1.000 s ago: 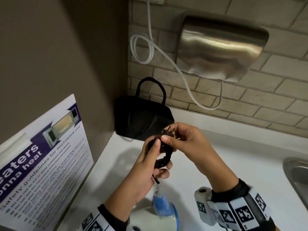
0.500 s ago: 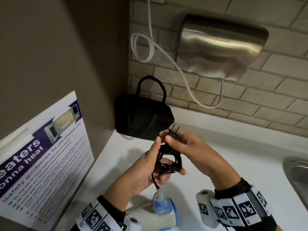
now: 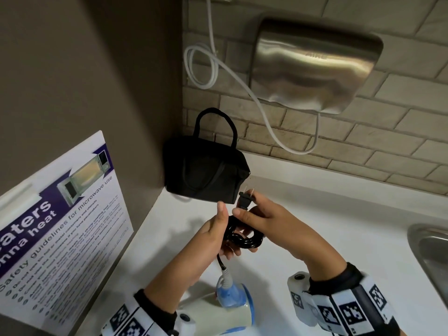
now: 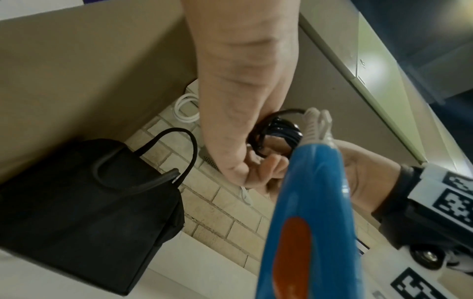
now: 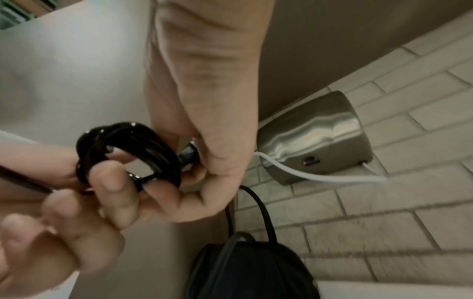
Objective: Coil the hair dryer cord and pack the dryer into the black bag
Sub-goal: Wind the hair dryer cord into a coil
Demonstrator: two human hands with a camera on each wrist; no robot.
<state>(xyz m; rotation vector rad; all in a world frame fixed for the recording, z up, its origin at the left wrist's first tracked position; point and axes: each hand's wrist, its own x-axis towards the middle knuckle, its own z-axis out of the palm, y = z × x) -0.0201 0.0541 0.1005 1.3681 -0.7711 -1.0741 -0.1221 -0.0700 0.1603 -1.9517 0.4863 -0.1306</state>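
Note:
The black cord coil (image 3: pixel 243 236) hangs between my hands above the white counter. My left hand (image 3: pixel 226 231) grips the coil, thumb up and fingers curled underneath. My right hand (image 3: pixel 247 207) pinches the cord just below the two-prong plug (image 3: pixel 246 198), which points up. In the right wrist view the coil (image 5: pixel 128 149) loops around my left fingers (image 5: pixel 112 188). A short length of cord runs down to the white and blue hair dryer (image 3: pixel 224 309), lying on the counter beneath my left wrist. Its blue handle (image 4: pixel 307 212) fills the left wrist view. The black bag (image 3: pixel 206 170) stands in the corner behind my hands.
A steel hand dryer (image 3: pixel 312 66) with a white cable (image 3: pixel 261 110) is mounted on the brick wall above the counter (image 3: pixel 339 234). A sink rim (image 3: pixel 429 246) shows at the right edge. A microwave safety poster (image 3: pixel 63 229) leans at the left.
The tight bundle at my fingertips has opened into a hanging loop in my left hand. My right hand has drawn the plug end up clear of the coil.

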